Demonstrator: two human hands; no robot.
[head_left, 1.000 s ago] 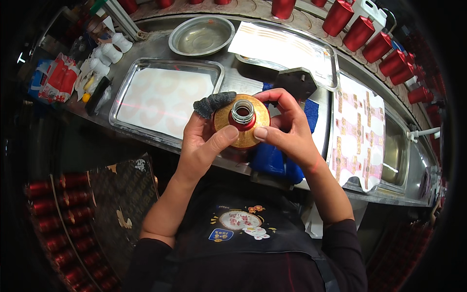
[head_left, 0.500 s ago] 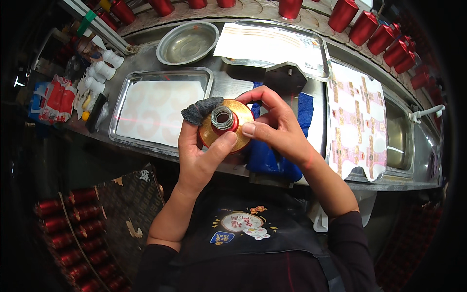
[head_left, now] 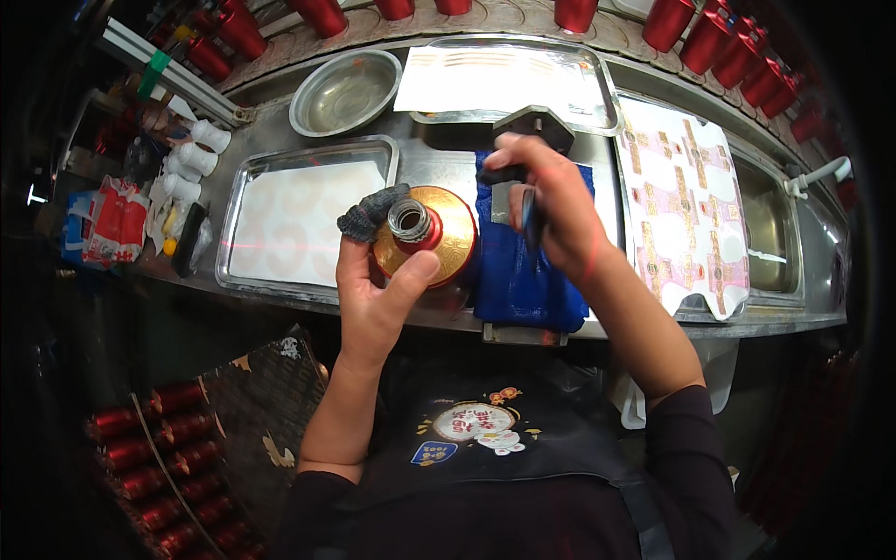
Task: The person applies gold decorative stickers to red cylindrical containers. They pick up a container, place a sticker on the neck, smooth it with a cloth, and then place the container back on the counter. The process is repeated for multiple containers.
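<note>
My left hand [head_left: 378, 303] is closed around a red bottle [head_left: 455, 224] with a gold shoulder. The bottle's open threaded glass neck tilts up toward me. A dark grey knitted cover wraps one of my left fingers, which rests beside the neck. My right hand [head_left: 563, 210], apart from the bottle, is closed on a dark tool [head_left: 533, 229] over the blue cloth [head_left: 530, 294]. Motion blur and my fingers hide what kind of tool it is. Behind that hand stands a dark metal bracket [head_left: 541, 123] with an angled top.
On the left lies a metal tray [head_left: 224, 252] with a pale label sheet, and a metal bowl [head_left: 301, 103] sits behind it. Another tray [head_left: 611, 103] bears white sheets. Printed label sheets [head_left: 686, 205] lie at right, by a sink [head_left: 793, 252]. Red bottles [head_left: 571, 14] line the back.
My right hand has left the bottle, moved up and to the right, and now holds a dark tool. My left hand keeps the bottle, which appears slightly further left.
</note>
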